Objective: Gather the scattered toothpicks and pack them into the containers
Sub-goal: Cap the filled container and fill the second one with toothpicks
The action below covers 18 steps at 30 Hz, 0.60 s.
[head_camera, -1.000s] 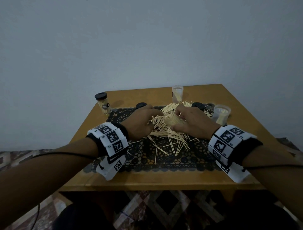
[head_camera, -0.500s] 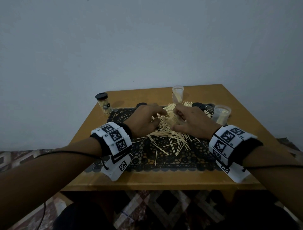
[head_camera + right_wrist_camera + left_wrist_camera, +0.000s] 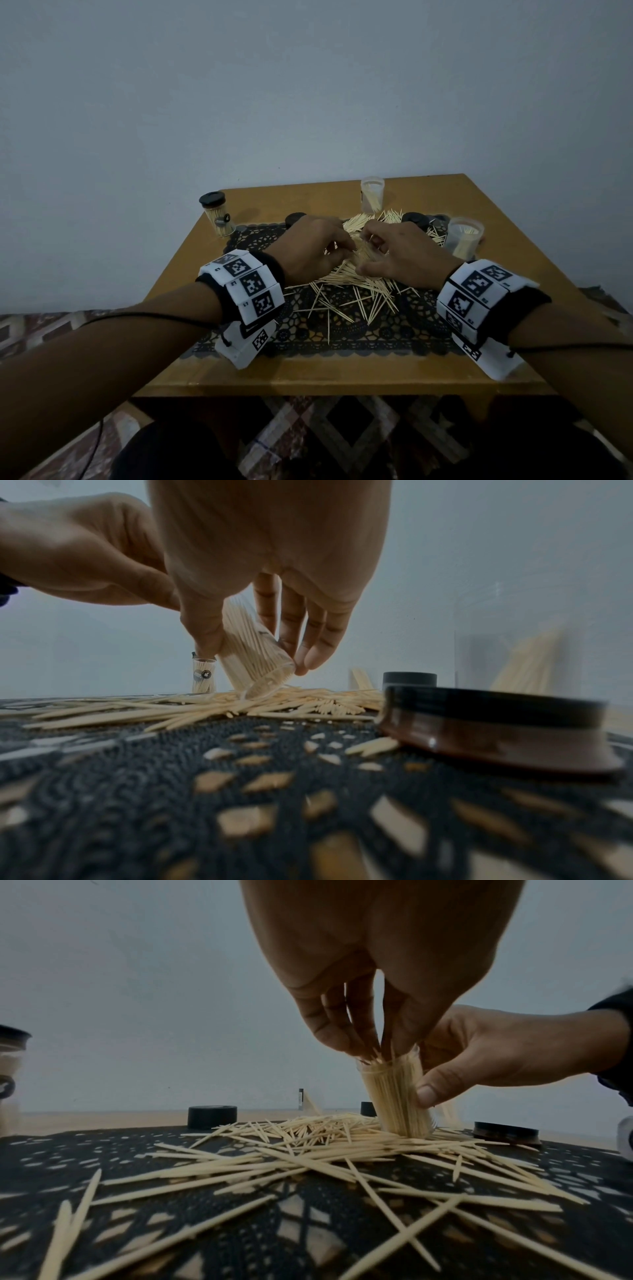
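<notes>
Main risk: the clear container [image 3: 397,1096], packed with toothpicks, stands tilted on the loose toothpick pile [image 3: 346,287] mid-mat; it may tip or spill, as sticks roll under its base. The right hand [image 3: 507,1056] grips its side between thumb and fingers. The left hand [image 3: 359,969] has fingertips bunched at its mouth, pressing sticks in. Surroundings: black lace mat [image 3: 342,329]; capped jar [image 3: 216,214] at the tabletop's far-left corner; two open containers along the far and right edges; black lids [image 3: 493,723] close by could catch a wrist
</notes>
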{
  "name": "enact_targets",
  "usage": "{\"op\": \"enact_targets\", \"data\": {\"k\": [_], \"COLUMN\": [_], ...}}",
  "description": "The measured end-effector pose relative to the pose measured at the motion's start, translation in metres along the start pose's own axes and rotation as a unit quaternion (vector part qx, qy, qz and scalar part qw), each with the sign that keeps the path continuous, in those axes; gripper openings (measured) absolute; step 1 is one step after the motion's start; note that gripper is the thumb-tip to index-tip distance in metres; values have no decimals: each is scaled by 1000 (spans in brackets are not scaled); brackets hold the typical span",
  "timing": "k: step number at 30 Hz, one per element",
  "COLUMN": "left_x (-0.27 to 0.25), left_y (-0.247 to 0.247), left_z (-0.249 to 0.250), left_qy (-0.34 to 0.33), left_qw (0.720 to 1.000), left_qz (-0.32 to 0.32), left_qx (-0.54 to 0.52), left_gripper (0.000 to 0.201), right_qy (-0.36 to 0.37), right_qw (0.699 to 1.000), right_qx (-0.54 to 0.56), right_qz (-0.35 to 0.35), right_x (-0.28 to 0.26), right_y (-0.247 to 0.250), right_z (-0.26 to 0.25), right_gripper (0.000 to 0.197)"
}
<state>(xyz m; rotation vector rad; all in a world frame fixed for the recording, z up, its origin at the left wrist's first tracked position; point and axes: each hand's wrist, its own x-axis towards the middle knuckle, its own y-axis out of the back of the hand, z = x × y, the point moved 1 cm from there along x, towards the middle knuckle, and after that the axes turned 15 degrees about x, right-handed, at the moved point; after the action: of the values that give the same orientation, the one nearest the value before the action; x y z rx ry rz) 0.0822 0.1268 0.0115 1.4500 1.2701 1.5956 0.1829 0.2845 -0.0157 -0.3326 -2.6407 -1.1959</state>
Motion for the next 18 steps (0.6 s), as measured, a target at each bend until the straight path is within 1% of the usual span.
{"op": "enact_targets", "data": {"k": [2,7,9,11,16,18], "left_x": [1,1,1,0,4,4], "left_y": [-2,0,3,7,8,8], "left_z": [1,-1,-1,-1,5,6], "left_qy": [15,112,134,137,86,88], "left_qw": [1000,989,984,985,993,992], "left_qz": [10,60,71,75,46,53], "left_qx": [-3,-80,-89,-80,-65,-71], "left_gripper": [15,12,12,14,17,20], "right_qy": [1,3,-3,-9,0,3], "right_qw": [1000,1000,1000,1000,999,999], "right_qx": [-1,5,5,7,18,20], "right_qz": [1,16,21,25,30,40], "right_x": [0,1,2,2,1,1], "right_y": [0,1,1,1,1,1], "right_z": [1,1,2,3,-1,-1], "right_gripper": [44,42,43,43,43,45]}}
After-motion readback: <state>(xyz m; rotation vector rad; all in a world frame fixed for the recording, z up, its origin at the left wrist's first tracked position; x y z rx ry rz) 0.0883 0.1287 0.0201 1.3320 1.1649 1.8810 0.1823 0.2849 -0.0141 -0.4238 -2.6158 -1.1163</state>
